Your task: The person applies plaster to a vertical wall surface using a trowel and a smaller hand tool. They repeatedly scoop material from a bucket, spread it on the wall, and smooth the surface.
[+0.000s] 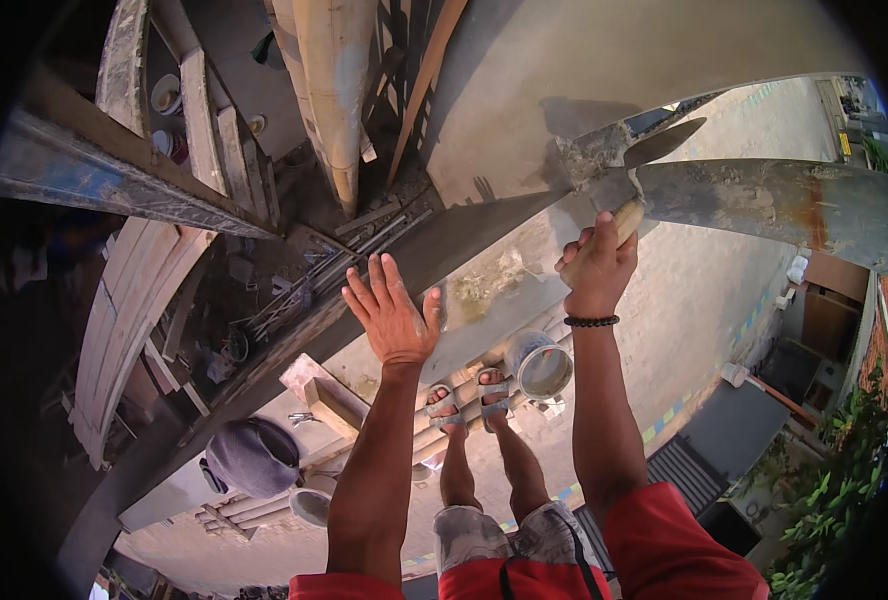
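My right hand (601,268), with a dark beaded bracelet at the wrist, is closed around the handle of a trowel (664,143). Its pointed metal blade is raised beside the rough, mortar-smeared end of a grey concrete beam (734,195). Fingers spread, my left hand (396,315) reaches out over the long dark edge of a ledge (464,232) and holds nothing. Whether its palm touches the ledge I cannot tell. Above the ledge rises a smooth grey wall (534,110), with the hand's small shadow on it.
Below, my sandalled feet stand on bamboo poles (464,420) high above a paved ground (684,290). A bucket (544,368) stands by my feet. A grey cap (254,457) and a wooden block (336,405) lie to the left. Planks (129,310) and thick posts (329,90) crowd the upper left.
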`<move>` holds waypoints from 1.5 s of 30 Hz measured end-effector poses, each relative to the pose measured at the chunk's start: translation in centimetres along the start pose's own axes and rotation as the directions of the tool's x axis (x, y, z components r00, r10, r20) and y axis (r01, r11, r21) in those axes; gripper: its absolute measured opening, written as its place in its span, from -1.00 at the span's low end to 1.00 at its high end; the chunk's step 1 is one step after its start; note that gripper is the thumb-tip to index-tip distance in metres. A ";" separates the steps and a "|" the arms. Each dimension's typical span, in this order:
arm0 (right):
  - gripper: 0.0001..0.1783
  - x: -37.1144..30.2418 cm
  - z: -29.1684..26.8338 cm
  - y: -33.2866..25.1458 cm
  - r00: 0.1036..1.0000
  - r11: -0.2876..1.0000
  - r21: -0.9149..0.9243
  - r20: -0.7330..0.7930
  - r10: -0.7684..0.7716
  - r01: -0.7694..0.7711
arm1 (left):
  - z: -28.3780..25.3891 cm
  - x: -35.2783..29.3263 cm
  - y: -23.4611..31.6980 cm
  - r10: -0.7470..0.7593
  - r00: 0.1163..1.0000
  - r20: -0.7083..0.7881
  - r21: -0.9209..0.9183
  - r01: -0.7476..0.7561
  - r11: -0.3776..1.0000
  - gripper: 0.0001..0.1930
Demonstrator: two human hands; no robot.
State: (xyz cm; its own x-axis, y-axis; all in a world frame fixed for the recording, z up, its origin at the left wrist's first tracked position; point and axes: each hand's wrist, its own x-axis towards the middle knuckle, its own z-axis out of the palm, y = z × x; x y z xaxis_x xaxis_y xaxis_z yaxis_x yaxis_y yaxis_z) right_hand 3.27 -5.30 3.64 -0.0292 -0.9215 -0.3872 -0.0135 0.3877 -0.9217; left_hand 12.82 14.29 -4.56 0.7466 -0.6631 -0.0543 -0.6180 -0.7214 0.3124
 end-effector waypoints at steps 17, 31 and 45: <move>-0.73 -0.3 0.2 -1.9 1.000 0.999 -0.038 0.000 -0.027 0.027 | 0.0 0.1 -0.2 -0.021 0.999 0.044 0.015 0.021 1.000 -0.18; -0.74 0.9 -0.5 -0.5 0.965 0.949 -0.173 -0.029 0.262 -0.263 | -0.2 0.0 0.0 -0.011 0.999 0.037 0.021 0.010 1.000 -0.21; -0.70 1.5 -1.3 2.2 0.995 0.985 -0.143 0.020 0.101 -0.097 | 0.2 0.2 0.4 0.003 0.999 0.037 0.024 -0.004 1.000 -0.20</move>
State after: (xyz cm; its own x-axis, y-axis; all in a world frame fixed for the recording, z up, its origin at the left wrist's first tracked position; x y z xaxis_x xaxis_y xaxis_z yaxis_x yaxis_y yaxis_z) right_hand 1.91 -5.80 1.02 -0.0106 -0.8778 -0.4788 -0.1537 0.4746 -0.8667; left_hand 12.68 13.80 -4.60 0.7351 -0.6722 -0.0885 -0.6267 -0.7235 0.2894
